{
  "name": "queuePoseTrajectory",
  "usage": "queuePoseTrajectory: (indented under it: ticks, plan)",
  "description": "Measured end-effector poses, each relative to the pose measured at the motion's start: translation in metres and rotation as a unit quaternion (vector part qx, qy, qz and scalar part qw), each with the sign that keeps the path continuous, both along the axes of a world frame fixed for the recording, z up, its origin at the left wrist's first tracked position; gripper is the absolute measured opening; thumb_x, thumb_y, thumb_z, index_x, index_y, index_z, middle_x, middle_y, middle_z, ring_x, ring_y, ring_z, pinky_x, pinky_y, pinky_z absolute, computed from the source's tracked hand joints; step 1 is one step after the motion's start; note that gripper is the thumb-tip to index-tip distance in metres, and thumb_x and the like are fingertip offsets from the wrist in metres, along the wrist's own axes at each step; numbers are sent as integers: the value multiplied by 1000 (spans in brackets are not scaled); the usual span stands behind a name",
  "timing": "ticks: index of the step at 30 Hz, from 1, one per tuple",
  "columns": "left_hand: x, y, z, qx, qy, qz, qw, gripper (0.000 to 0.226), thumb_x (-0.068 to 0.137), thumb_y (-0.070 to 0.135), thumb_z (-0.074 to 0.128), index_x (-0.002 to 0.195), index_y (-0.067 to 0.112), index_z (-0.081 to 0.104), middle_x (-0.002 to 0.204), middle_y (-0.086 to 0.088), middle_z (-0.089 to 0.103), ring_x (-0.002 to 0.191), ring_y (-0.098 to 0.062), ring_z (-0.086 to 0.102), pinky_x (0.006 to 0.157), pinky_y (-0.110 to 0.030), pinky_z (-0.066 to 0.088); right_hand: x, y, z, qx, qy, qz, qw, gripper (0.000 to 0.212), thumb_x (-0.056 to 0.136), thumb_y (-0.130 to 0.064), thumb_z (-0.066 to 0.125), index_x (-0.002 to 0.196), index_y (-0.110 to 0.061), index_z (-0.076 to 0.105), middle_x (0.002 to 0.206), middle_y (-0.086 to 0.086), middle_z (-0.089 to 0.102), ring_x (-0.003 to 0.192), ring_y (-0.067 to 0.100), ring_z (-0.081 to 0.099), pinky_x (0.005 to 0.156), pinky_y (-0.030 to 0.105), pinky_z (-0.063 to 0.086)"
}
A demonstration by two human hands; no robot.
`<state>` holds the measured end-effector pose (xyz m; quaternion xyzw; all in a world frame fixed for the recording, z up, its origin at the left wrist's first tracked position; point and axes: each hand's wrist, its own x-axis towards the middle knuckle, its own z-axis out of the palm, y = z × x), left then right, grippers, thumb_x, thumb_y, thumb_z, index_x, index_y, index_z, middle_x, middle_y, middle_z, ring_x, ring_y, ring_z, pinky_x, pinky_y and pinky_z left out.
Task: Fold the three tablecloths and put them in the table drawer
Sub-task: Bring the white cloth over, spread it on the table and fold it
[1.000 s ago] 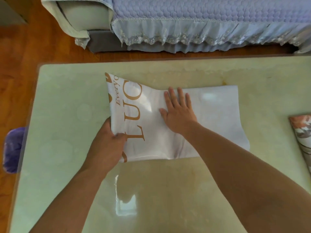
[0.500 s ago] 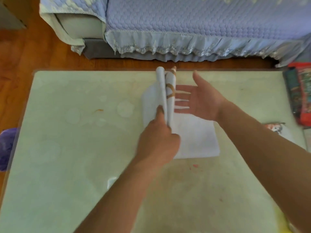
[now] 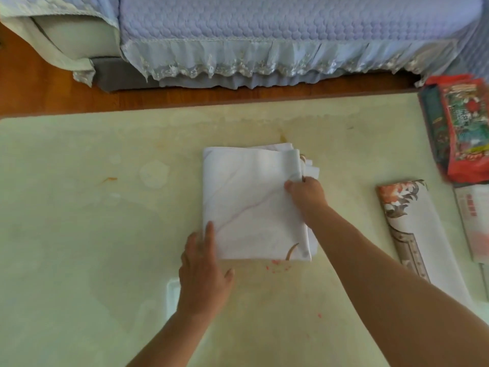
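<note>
Two hands work on a white tablecloth (image 3: 251, 205) folded into a thick square near the middle of the pale counter (image 3: 79, 207). The right hand (image 3: 308, 196) has its grip pinched on the cloth's right edge, thumb on top. The left hand (image 3: 202, 268) lies flat with fingers straight, touching the near-left corner. A second folded tablecloth (image 3: 415, 229) with a floral print lies well to the right, beside red packets (image 3: 460, 131). A bed (image 3: 264, 35) stands beyond the counter.

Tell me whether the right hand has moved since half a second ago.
Yes. The right hand has come down from above the white tablecloth and now pinches its right edge, lower toward the table.
</note>
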<state>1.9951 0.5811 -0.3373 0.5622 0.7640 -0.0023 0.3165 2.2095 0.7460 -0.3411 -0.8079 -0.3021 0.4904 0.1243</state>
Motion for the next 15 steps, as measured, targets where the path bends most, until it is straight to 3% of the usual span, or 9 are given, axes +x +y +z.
queuePoseTrajectory:
  ticks: [3, 6, 8, 9, 10, 11, 12, 13, 15]
  plan:
    - [-9, 4, -10, -35, -36, -8, 999, 117, 69, 38, 78, 163, 19, 12, 139, -17, 44, 128, -41, 42, 111, -45, 31, -2, 15, 21, 4, -70, 79, 994, 36, 87, -30, 62, 116, -11, 66, 111, 9, 66, 95, 28, 62, 79, 30, 48]
    - [-12, 30, 31, -23, -200, 157, 967, 84, 72, 44, 63, 151, 24, 46, 152, -14, 44, 141, -30, 38, 117, -37, 28, -20, 32, 71, 92, -96, 154, 979, 35, 78, -33, 68, 108, -14, 67, 102, 5, 69, 94, 27, 65, 80, 34, 55]
    - [-31, 49, 76, 10, -398, 295, 868, 43, 84, 31, 64, 126, 33, 70, 135, 5, 64, 128, -11, 55, 113, -30, 39, -49, 32, 106, 170, -13, 199, 965, 30, 83, -36, 68, 104, -15, 64, 96, 2, 68, 89, 24, 67, 77, 39, 59]
    - [-44, 59, 103, 17, -478, 344, 808, 40, 84, 35, 66, 124, 32, 71, 126, 7, 69, 121, -11, 60, 111, -36, 42, -68, 30, 124, 185, 59, 220, 956, 27, 89, -38, 67, 103, -16, 62, 95, 1, 67, 86, 22, 67, 72, 38, 60]
    - [-61, 70, 125, 13, -539, 352, 765, 53, 80, 51, 70, 128, 30, 67, 122, 5, 71, 117, -15, 64, 105, -41, 47, -87, 25, 137, 174, 160, 239, 942, 25, 94, -38, 64, 105, -15, 62, 98, 1, 68, 87, 20, 69, 69, 34, 60]
    - [-80, 83, 141, -3, -551, 342, 761, 73, 72, 66, 71, 134, 28, 64, 120, 2, 72, 110, -18, 68, 95, -43, 52, -106, 20, 148, 141, 271, 262, 915, 25, 99, -37, 60, 113, -16, 63, 108, 2, 68, 95, 18, 69, 74, 32, 61]
    - [-98, 94, 151, -21, -528, 330, 782, 81, 70, 73, 67, 136, 26, 61, 120, 1, 72, 105, -20, 70, 88, -42, 54, -123, 15, 153, 104, 357, 292, 881, 30, 102, -36, 56, 124, -18, 62, 122, 1, 66, 109, 17, 66, 86, 33, 59]
    - [-116, 102, 155, -38, -489, 321, 810, 76, 76, 69, 64, 137, 24, 60, 124, -2, 72, 106, -22, 71, 89, -42, 53, -136, 8, 147, 81, 390, 326, 857, 36, 104, -37, 52, 135, -21, 58, 136, -1, 61, 124, 16, 59, 101, 35, 52]
    - [-151, 112, 138, -45, -356, 326, 874, 51, 91, 36, 68, 137, 19, 59, 130, -14, 68, 105, -30, 72, 91, -44, 53, -147, -2, 118, 95, 280, 384, 875, 45, 105, -37, 48, 147, -22, 47, 152, -3, 47, 141, 15, 42, 115, 31, 34]
